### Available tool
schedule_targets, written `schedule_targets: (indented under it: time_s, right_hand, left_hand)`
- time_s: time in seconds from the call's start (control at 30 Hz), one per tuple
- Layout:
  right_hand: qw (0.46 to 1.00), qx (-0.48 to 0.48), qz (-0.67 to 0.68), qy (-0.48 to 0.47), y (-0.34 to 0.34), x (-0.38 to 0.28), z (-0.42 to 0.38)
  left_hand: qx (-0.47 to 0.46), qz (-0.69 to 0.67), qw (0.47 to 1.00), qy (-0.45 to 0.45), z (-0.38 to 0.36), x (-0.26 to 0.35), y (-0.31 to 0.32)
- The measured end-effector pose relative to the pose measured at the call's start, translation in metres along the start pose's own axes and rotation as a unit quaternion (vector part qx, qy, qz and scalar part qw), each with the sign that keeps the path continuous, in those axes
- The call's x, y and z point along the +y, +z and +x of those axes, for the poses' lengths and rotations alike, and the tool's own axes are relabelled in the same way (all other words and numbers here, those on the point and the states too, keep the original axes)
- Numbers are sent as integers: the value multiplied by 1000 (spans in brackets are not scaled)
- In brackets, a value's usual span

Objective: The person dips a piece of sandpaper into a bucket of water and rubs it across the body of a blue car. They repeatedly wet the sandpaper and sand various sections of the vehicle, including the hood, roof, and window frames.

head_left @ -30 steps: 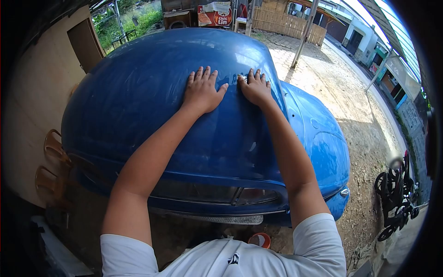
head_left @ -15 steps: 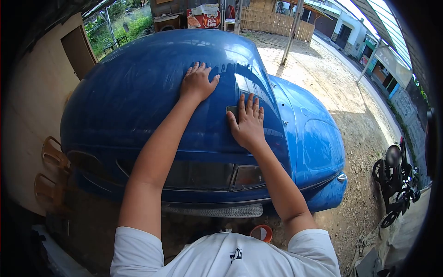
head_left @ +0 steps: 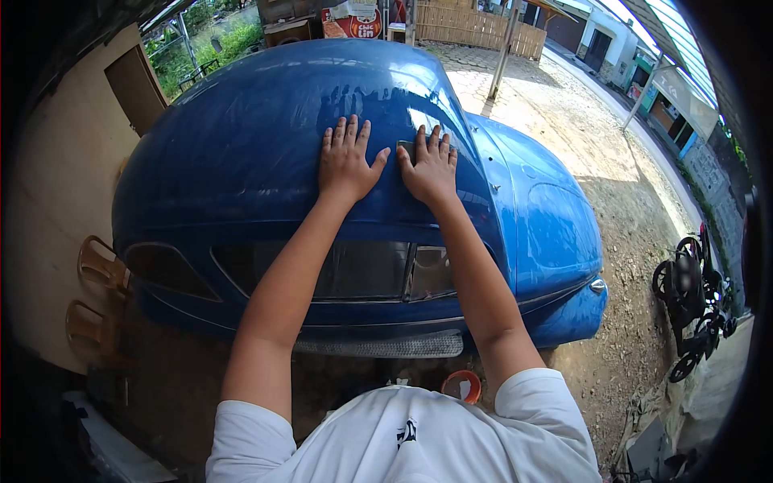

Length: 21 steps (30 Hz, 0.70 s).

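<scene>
A blue car (head_left: 233,161) with a rounded roof stands side-on below me, with wet streaks near the middle of its roof. My left hand (head_left: 348,165) lies flat on the roof, fingers spread and nothing in it. To its right, my right hand (head_left: 430,167) presses with spread fingers on a small dark flat pad (head_left: 407,148), which is mostly hidden beneath the palm and shows only by the thumb. The two thumbs are close together but apart.
An orange-red bucket (head_left: 462,386) is on the ground in front of me. Brown plastic chairs (head_left: 98,262) stand by the left wall, and a black motorcycle (head_left: 684,290) at the right. A post (head_left: 504,52) rises beyond the car.
My right hand has slid farther up the roof along with the dark pad. My left hand now lies lower against the roof's wet streaks. The view has shifted slightly.
</scene>
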State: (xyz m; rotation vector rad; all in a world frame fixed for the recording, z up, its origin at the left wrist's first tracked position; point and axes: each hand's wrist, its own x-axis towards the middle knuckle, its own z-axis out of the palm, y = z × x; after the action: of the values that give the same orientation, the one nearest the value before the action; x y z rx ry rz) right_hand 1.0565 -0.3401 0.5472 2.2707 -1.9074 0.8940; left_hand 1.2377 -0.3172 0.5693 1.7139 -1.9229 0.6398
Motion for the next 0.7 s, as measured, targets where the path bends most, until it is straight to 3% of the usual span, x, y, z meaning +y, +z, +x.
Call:
schedule_targets:
  time_s: [0.1,0.2,0.47,0.7]
  right_hand:
    - [999,29,6,-42,5,-3,-67]
    - [998,-10,44,-38,-3,11,-88]
    - [988,-16,51,148,-5,39,-119]
    - [999,-8,-19,38,1,-15,-113]
  left_hand:
    - [5,11,1000,6,-6,0,2]
    - [7,15,1000,6,-7,1,3]
    - [18,5,1000,11,-23,3,0]
    - [16,-6,1000,11,-24,3,0]
